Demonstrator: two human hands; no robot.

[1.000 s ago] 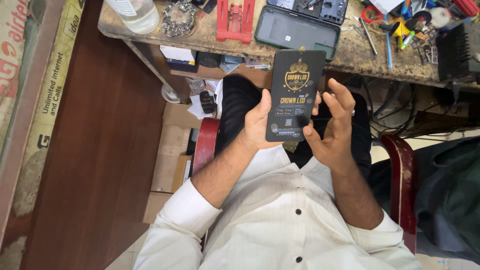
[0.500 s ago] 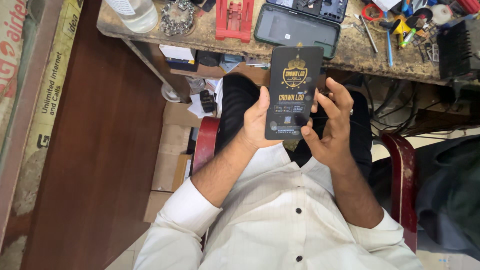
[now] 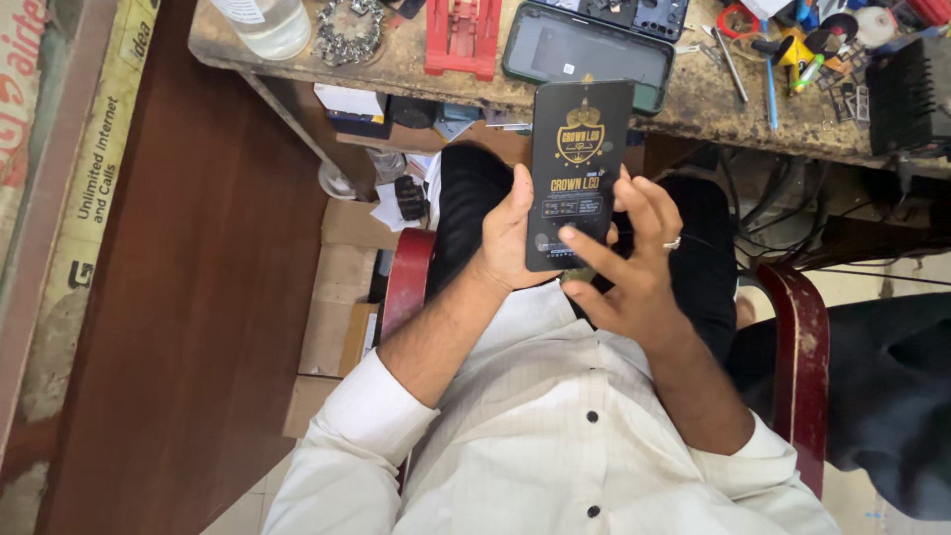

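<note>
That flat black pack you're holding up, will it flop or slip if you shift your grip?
The black pack stands straight above the left hand, so it is probably stiff. It looks thin, likely light. Its smooth face may be slippery; the right hand's fingers touch its lower edge.

This is a small repair workshop, most likely for phones and electronics. Beyond the fingers (image 3: pixel 634 213), a worn, stained tabletop (image 3: pixel 416 69) carries a dark green phone case (image 3: pixel 584 50), a red plastic holder (image 3: pixel 461 35), a heap of small metal parts (image 3: pixel 347 30), and screwdrivers and tweezers (image 3: pixel 768 64) scattered to the far right. A black finned block (image 3: pixel 906 94) sits at the right end. Cables (image 3: pixel 783 198) hang under the tabletop, and small boxes (image 3: pixel 347 104) fill a shelf beneath it, left of the fingers.
</note>
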